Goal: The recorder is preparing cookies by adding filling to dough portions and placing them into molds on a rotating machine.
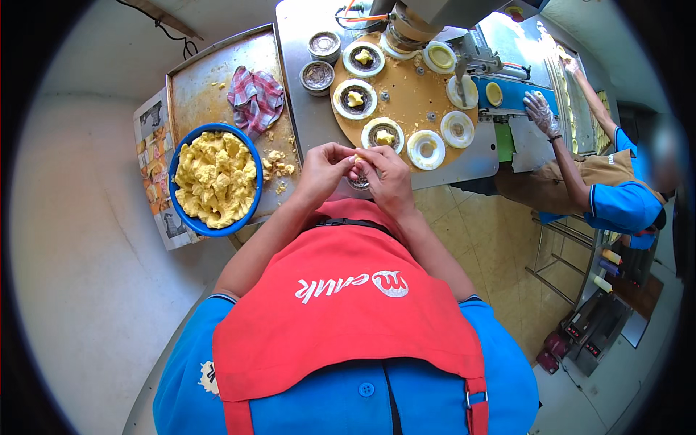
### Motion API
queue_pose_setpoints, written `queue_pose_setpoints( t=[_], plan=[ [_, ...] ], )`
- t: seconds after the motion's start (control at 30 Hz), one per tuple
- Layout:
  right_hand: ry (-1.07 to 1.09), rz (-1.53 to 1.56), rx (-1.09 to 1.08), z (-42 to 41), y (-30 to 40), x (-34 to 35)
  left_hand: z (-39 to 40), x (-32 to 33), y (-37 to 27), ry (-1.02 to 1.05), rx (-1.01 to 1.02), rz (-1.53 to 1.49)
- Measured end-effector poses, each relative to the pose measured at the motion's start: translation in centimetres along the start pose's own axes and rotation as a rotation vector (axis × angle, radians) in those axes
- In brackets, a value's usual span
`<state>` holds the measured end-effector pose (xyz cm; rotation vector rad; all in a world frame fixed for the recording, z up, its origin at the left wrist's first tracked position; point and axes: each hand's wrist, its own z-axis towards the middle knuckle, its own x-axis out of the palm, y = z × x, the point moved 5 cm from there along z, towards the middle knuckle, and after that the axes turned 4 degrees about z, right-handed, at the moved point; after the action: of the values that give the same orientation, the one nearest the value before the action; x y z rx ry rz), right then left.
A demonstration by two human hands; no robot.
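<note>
My left hand (324,169) and my right hand (387,176) meet at the front edge of the metal table. Their fingertips pinch a small piece of yellow dough (357,158) together. Just below the fingers a metal tart tin (359,183) partly shows; whether a hand holds it or it rests on the table I cannot tell. Beyond my hands is a round turntable (405,103) with white ring holders. Three holders on its left carry dark tins, each with a dough lump (385,137) in it. A blue basin (260,179) heaped with yellow dough (217,179) stands left of my left hand.
Stacked tart tins (317,76) stand left of the turntable. A checked cloth (255,100) and dough crumbs (278,164) lie on the baking tray (196,81). A press head (408,27) overhangs the turntable's back. On the right, a co-worker's gloved hand (539,113) is by a blue conveyor belt (511,98).
</note>
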<state>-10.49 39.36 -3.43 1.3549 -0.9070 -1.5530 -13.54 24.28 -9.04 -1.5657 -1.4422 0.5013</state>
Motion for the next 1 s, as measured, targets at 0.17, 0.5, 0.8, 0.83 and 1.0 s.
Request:
queue_pose_setpoints(
  t=[0.17,0.5,0.8,0.83,1.0],
  plan=[
    [-0.013,0.135,0.226,-0.2,-1.5,-0.7,0.2,-1.2,1.0,0.018,-0.08,-0.215],
    [0.133,-0.422,-0.13,-0.5,-2.9,0.4,0.3,-4.4,-1.1,-0.153,0.067,-0.19],
    [0.146,-0.536,0.019,2.6,-5.0,-1.8,-0.2,-3.6,-1.3,-0.115,0.016,-0.189],
    [0.155,-0.537,0.018,2.6,-5.3,-1.7,-0.1,-3.5,-1.5,-0.12,0.014,-0.196],
    [0.196,-0.873,-0.167,0.0,-7.6,0.6,0.1,-3.4,-2.0,-0.115,0.015,-0.176]
  ],
)
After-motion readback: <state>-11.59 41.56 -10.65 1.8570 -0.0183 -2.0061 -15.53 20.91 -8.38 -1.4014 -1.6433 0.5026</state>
